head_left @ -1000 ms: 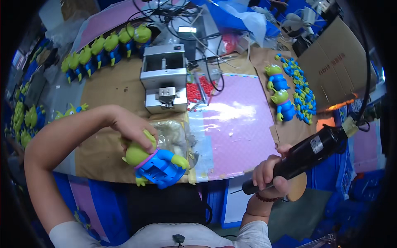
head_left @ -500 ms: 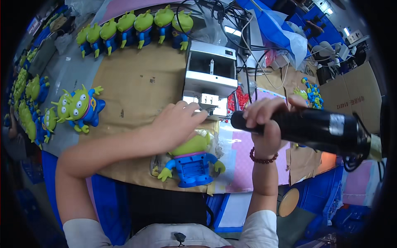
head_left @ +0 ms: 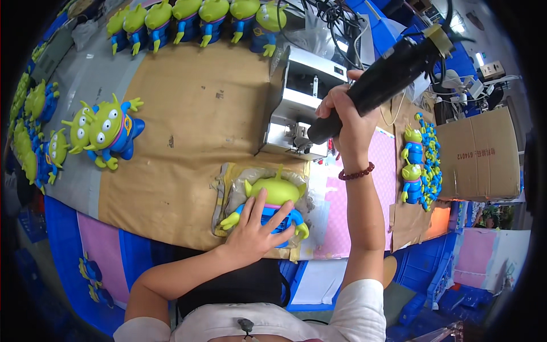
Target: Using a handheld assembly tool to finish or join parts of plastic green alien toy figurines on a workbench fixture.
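My right hand (head_left: 354,122) is wrapped round a black electric screwdriver (head_left: 387,74). The tool tilts, its cord end up to the right and its nose at the front of a silver screw feeder (head_left: 305,98). Whether the tip touches the feeder is hidden. My left hand (head_left: 253,232) lies with fingers spread over the back of a green and blue three-eyed alien toy figure (head_left: 278,189). That figure rests face down, head away from me, on a plastic-wrapped pad (head_left: 228,188) near the table's front edge.
Several alien figures (head_left: 212,17) stand in a row at the back. More figures (head_left: 111,128) are at the left. Small blue and green figures (head_left: 421,165) are grouped at the right beside a cardboard box (head_left: 481,154). Black cables (head_left: 336,25) tangle behind the feeder.
My left hand has moved from the feeder down onto the toy's back. My right hand has lifted and tilted the screwdriver, bringing its nose to the feeder's front. The view has shifted slightly.
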{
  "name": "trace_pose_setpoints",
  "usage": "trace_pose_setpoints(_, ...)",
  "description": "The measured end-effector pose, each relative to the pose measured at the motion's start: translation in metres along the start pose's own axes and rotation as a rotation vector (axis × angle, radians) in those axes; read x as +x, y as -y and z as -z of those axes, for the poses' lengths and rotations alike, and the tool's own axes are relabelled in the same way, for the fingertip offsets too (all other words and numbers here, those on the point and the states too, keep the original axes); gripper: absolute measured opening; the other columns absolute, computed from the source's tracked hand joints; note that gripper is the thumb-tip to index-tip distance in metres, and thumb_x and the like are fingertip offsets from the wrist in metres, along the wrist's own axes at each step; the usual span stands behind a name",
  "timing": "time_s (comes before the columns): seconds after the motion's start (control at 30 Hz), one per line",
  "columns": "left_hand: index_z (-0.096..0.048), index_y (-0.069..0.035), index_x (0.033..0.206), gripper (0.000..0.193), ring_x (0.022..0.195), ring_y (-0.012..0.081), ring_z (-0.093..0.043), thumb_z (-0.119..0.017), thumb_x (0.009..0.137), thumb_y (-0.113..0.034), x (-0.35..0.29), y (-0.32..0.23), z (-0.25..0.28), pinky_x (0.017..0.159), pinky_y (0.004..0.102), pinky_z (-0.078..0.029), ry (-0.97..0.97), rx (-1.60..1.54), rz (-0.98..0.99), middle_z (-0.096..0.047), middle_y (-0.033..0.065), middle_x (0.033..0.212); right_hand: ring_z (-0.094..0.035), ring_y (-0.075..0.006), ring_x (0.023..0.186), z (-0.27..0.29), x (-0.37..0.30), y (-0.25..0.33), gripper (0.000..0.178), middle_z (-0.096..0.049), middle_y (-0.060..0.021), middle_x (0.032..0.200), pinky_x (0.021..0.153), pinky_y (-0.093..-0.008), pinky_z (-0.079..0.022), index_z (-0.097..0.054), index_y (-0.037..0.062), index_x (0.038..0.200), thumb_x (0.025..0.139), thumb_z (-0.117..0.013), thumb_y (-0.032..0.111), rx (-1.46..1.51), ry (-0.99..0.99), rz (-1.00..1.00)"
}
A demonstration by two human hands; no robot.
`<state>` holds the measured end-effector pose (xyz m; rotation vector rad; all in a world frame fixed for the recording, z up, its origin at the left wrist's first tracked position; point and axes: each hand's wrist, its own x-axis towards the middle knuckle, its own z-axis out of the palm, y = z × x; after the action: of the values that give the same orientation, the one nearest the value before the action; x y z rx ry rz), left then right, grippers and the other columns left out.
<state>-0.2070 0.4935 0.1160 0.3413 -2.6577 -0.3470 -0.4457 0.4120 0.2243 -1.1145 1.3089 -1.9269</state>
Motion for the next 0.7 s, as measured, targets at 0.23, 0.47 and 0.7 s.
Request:
trace_pose_setpoints(0.23,-0.062,-0.028,0.114,0.039,0.129,0.0542,-0.033,-0.063,0.077,-0.015,0.0,-0.002,-0.004,0.098,0.0609,-0.04,-0.057,-0.036,0.072,-0.032,0.0242,0.146,-0.057,-0.0163,0.055,0.004,-0.047,0.041,0.054,-0.057,-0.0082,0.07,0.053,-0.0317,-0.049,-0.036,-0.0009,0.131,0.082,-0.06,-0.002,0.145,0.053,-0.041)
trace_pose_setpoints(0.47,-0.053,-0.03,0.117,0.038,0.128,0.0518,-0.035,-0.06,0.082,-0.019,-0.002,-0.003,-0.01,0.096,0.0585,-0.041,-0.06,0.031,0.084,-0.034,0.0232,0.144,-0.056,-0.019,0.057,-0.011,-0.118,0.073,0.073,-0.055,-0.0063,0.068,0.057,-0.0345,-0.05,-0.025,0.0121,0.138,0.083,-0.073,0.014,0.12,0.1,0.024)
trace_pose_setpoints(0.7,-0.057,-0.029,0.113,0.033,0.129,0.0507,-0.035,-0.063,0.081,-0.024,0.0,-0.002,-0.007,0.098,0.0573,-0.04,-0.072,0.016,0.087,-0.036,0.0215,0.144,-0.058,-0.0209,0.059,-0.006,-0.131,0.064,0.065,-0.057,-0.004,0.07,0.062,-0.0371,-0.052,-0.029,0.0138,0.131,0.084,-0.074,0.016,0.027,0.145,0.089)
